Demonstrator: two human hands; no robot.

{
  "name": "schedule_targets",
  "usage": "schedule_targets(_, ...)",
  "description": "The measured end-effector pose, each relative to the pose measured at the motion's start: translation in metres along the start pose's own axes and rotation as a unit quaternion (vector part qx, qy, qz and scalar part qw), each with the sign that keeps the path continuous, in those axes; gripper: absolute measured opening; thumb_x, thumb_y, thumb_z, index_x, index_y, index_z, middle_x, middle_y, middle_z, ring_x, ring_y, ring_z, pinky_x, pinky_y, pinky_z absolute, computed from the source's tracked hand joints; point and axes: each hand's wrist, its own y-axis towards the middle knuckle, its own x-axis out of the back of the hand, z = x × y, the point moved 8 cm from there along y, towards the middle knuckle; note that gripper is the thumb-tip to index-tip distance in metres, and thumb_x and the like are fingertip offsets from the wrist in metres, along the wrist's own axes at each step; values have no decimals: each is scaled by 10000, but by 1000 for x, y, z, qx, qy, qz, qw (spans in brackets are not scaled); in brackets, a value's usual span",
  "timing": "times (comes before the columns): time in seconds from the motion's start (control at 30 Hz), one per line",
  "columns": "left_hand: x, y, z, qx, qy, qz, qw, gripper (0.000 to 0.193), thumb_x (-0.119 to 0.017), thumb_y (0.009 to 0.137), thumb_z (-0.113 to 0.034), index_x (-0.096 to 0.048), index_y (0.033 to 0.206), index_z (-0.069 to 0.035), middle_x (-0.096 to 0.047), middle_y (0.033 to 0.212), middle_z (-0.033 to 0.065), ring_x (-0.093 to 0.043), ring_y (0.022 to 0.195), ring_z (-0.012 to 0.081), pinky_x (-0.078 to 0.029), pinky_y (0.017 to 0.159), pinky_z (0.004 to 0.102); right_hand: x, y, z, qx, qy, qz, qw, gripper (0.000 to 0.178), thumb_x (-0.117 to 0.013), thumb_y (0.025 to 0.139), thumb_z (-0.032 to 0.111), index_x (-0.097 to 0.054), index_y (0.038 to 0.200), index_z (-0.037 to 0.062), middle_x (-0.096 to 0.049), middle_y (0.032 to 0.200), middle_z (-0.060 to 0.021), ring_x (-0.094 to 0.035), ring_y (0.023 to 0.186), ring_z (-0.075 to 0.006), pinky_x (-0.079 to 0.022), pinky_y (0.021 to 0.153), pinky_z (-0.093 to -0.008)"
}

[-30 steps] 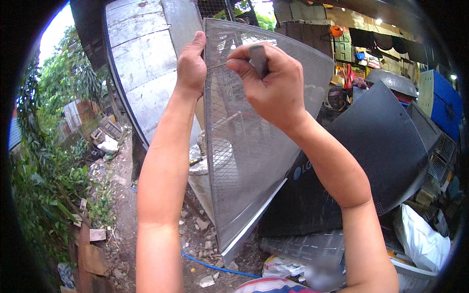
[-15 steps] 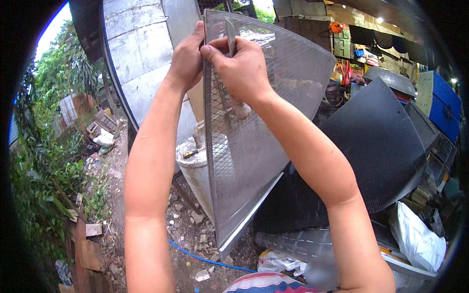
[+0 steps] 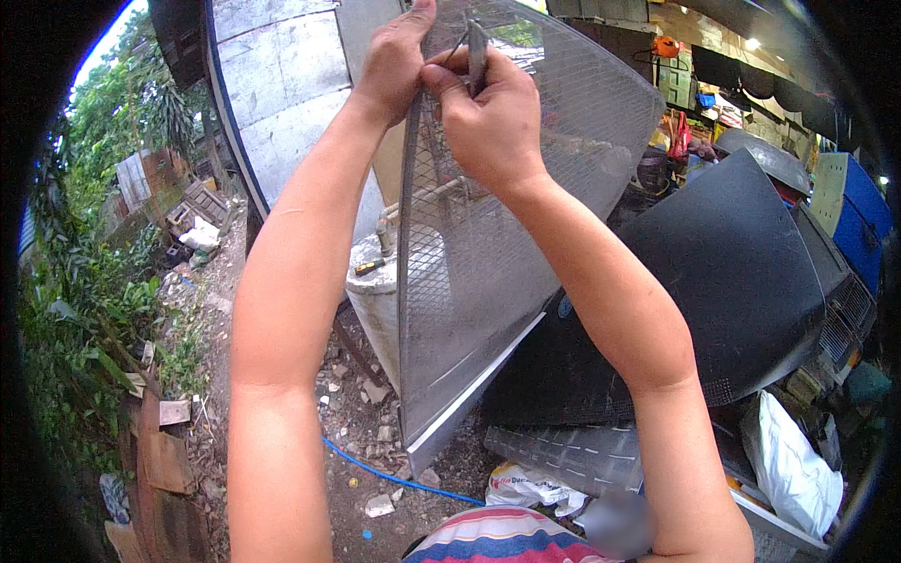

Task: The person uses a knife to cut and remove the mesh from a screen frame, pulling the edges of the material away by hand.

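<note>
A large grey mesh panel (image 3: pixel 479 253) with a thin rim stands tilted in front of me, with a white strip along its lower edge. My left hand (image 3: pixel 394 66) is closed around the rim near its top corner, thumb pointing up. Close beside it, my right hand (image 3: pixel 493 117) is closed, thumb and forefinger pinched together near the same rim. From its grip rises a narrow grey metal piece (image 3: pixel 477 56), whose exact kind I cannot make out. A thin dark wire-like line shows by the pinch.
Behind the panel stands a whitish drum (image 3: pixel 375 324) with a yellow-and-black tool (image 3: pixel 370 267) on top. A big black sheet (image 3: pixel 713 291) leans at right, near a white sack (image 3: pixel 793 469). A blue hose (image 3: pixel 375 469) crosses stony ground; plants (image 3: pixel 84 347) grow at left.
Both hands and the panel's top sit higher and a little farther right in view. The panel's lower corner has shifted slightly left. Both hands keep their grips.
</note>
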Motion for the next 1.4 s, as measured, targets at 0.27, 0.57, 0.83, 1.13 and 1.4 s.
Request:
schedule_targets(0.27,9,3,-4,-50,129,-8,990,450,-343,1049,-356,-590,1183,-4,-663,1042,93,-633,902,180,-519,813,322,7,-32,-2,-11,49,-30,998,23,-662,829,33,-640,827,29,-674,721,-108,-650,623,-170,-493,595,-296)
schedule_targets(0.57,6,-2,2,-16,-1,21,1000,463,-348,1042,-362,-552,1256,-4,-643,1129,119,-627,962,205,-500,902,335,8,-31,-2,-40,30,13,999,106,-697,888,95,-678,951,12,-672,810,-16,-584,632,-56,-491,556,-202)
schedule_targets(0.83,11,-11,7,85,-33,155,984,472,-338,1039,-411,-568,1224,-44,-660,951,73,-641,803,169,-543,691,293,-3,-21,-11,-28,-31,73,996,246,-773,766,175,-711,947,20,-691,894,-106,-672,780,-228,-520,697,-329)
schedule_targets(1.13,22,-6,5,-26,99,-63,993,485,-418,1023,-447,-610,1175,-28,-639,925,33,-589,774,103,-491,685,246,-5,-13,1,76,-141,16,987,212,-731,788,208,-647,789,14,-605,748,-136,-614,712,-355,-480,645,-427)
schedule_targets(1.4,18,-10,-8,-46,217,-82,972,452,-435,1024,-419,-684,1042,-43,-647,866,16,-566,738,82,-473,658,240,-1,-25,2,52,-114,7,992,208,-715,787,165,-578,721,23,-583,707,-130,-585,644,-354,-442,576,-426)
